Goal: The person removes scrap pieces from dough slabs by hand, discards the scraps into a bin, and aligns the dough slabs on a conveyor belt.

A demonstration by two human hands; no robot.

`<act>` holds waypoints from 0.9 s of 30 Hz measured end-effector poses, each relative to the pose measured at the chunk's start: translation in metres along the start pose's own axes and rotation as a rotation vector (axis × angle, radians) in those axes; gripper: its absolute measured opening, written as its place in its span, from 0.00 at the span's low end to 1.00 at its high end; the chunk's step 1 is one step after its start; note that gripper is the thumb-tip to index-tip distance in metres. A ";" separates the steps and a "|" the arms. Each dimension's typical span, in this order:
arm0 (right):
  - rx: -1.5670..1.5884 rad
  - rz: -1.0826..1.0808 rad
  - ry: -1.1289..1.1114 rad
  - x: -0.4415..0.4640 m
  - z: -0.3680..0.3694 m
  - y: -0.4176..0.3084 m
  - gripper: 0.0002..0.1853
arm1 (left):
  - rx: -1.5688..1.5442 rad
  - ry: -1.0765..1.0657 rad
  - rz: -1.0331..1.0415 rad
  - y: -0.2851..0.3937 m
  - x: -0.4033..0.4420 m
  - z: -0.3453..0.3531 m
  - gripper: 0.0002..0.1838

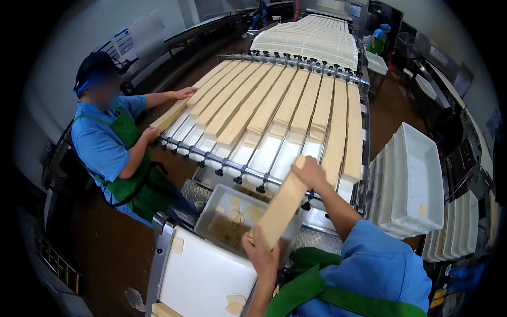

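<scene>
Between my two hands, a long pale-yellow, dough-like slab (281,210) slants over the front edge of the conveyor. My right hand (310,173) grips its upper end. Around the lower end, above a grey bin, close the fingers of my left hand (260,254). Several similar long strips (264,100) lie side by side on the white conveyor (259,154), split by thin metal guide rods. Some show layered front ends. The grey bin (203,219) holds pale offcuts.
At the left, a co-worker (108,148) in a green apron holds another strip (170,116). A white belt (203,277) with scraps runs below my left hand. Black knobs line the conveyor's front rail (222,161). White trays (417,174) stand stacked at the right; another person (378,39) is farther back.
</scene>
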State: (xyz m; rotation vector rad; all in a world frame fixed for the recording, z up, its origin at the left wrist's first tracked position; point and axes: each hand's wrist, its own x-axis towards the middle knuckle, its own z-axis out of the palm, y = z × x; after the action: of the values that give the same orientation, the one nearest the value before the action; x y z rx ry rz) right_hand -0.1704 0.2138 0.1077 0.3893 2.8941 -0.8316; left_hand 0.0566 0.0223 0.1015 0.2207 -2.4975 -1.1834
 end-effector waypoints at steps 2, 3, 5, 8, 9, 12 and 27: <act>-0.150 -0.029 -0.087 0.039 -0.018 0.023 0.38 | -0.038 -0.094 0.008 0.017 0.015 0.010 0.41; -0.304 -0.050 -0.177 0.058 -0.022 0.031 0.36 | -0.079 -0.196 0.011 0.022 0.020 0.016 0.42; -0.323 -0.113 -0.188 0.091 -0.025 0.038 0.34 | -0.092 -0.249 0.045 0.024 0.027 0.030 0.42; -0.357 -0.125 -0.155 0.131 -0.010 0.053 0.34 | -0.171 -0.312 0.016 0.029 0.035 0.048 0.40; -0.355 -0.106 -0.155 0.141 -0.008 0.054 0.34 | -0.167 -0.320 0.008 0.031 0.038 0.054 0.40; -0.307 -0.036 -0.251 0.152 -0.017 0.049 0.35 | -0.175 -0.319 -0.040 0.036 0.045 0.067 0.39; -0.365 -0.241 0.150 0.188 -0.007 0.082 0.24 | -0.125 -0.316 -0.077 0.058 0.086 0.115 0.37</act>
State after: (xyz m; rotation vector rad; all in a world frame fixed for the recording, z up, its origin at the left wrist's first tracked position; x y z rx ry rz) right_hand -0.3289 0.3247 0.0401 0.0693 3.1853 -0.2903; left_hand -0.0662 0.1162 0.1020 0.1036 -2.6874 -1.5040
